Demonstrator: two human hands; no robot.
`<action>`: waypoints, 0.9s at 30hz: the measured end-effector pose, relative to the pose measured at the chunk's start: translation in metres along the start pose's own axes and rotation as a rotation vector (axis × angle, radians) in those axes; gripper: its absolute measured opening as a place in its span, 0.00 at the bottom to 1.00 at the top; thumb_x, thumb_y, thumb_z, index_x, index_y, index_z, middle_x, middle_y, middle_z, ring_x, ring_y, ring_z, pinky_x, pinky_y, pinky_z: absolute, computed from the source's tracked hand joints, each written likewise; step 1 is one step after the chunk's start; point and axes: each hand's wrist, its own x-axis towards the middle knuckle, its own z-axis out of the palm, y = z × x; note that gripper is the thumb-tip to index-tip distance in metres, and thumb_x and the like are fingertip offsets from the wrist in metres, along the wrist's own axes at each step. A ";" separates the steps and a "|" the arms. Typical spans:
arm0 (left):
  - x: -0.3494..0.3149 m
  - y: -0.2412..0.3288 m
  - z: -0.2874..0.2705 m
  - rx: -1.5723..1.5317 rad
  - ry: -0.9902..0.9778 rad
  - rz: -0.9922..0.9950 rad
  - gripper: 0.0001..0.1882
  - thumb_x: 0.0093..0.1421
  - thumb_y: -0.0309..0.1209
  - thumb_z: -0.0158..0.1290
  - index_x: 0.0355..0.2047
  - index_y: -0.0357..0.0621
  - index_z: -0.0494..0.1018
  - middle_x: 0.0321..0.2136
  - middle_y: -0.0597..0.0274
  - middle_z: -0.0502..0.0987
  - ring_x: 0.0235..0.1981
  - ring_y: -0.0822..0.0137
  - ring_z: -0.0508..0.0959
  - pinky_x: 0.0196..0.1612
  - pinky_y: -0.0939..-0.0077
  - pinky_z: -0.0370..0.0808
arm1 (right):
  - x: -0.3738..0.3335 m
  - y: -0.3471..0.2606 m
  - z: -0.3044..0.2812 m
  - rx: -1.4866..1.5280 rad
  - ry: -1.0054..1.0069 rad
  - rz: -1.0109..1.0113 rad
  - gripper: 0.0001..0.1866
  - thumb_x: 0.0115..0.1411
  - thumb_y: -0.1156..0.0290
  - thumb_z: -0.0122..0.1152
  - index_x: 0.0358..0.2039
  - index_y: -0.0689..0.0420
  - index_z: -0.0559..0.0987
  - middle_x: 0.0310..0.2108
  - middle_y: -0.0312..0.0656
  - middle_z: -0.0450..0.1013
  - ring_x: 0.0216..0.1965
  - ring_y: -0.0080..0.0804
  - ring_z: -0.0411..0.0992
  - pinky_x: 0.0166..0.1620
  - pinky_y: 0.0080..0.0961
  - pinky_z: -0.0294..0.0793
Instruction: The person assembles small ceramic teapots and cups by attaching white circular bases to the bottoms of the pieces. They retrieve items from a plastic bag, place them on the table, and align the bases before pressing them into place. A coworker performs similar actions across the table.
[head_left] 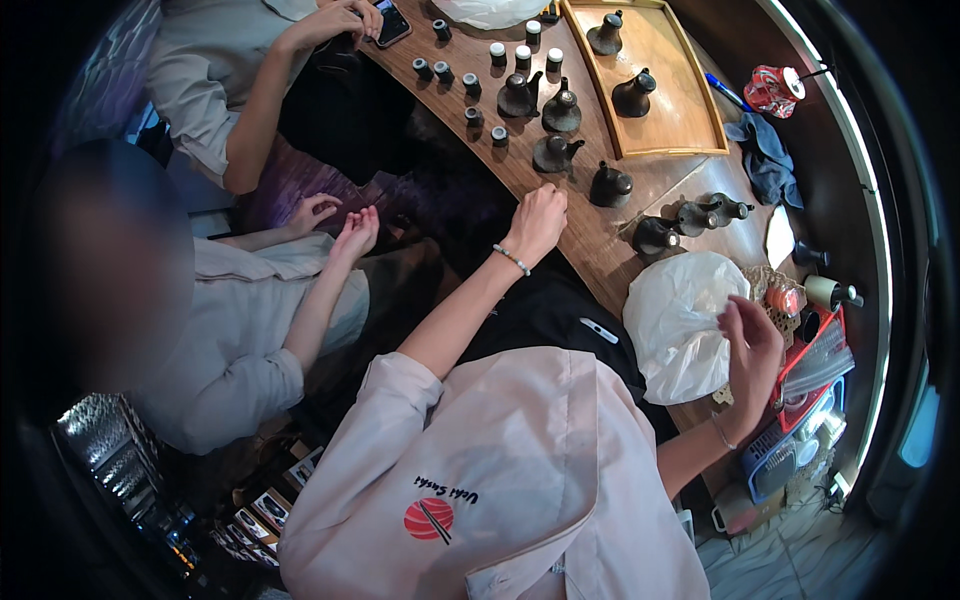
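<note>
I see my left hand [537,218] resting on the near edge of the wooden desk [600,235], its fingers curled into a loose fist and holding nothing, just short of a dark ceramic pourer [555,153] and another pourer [610,185] to its right. My right hand [750,345] is at the right side, fingers bent and pinching the edge of a white plastic bag [680,320] that lies crumpled on the desk. Farther off, small dark cups with white tops [497,53] stand in rows, and a wooden tray [690,120] carries two more pourers. A crushed red can [775,90] and a blue cloth [768,155] lie at the far right. Other people's hands [340,225] are at the left, apart from mine.
</note>
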 end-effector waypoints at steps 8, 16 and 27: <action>0.007 -0.001 0.003 -0.037 -0.005 0.001 0.14 0.57 0.25 0.66 0.41 0.33 0.77 0.37 0.43 0.80 0.43 0.39 0.82 0.47 0.50 0.81 | 0.018 -0.032 0.050 -0.010 -0.117 -0.111 0.10 0.68 0.72 0.66 0.45 0.64 0.85 0.31 0.40 0.83 0.34 0.23 0.81 0.43 0.22 0.79; -0.003 -0.015 0.017 -0.338 0.143 -0.074 0.26 0.55 0.29 0.70 0.52 0.34 0.75 0.47 0.44 0.80 0.45 0.49 0.85 0.41 0.61 0.85 | 0.037 -0.033 0.089 0.060 -0.273 -0.159 0.08 0.67 0.72 0.67 0.41 0.64 0.81 0.30 0.38 0.81 0.32 0.20 0.79 0.39 0.21 0.78; -0.020 -0.043 0.045 -0.519 0.215 0.009 0.34 0.56 0.39 0.71 0.59 0.36 0.73 0.54 0.50 0.77 0.34 0.59 0.86 0.43 0.65 0.84 | 0.057 0.001 0.127 0.124 -0.523 -0.113 0.08 0.71 0.70 0.64 0.44 0.61 0.81 0.33 0.32 0.79 0.36 0.17 0.74 0.41 0.18 0.73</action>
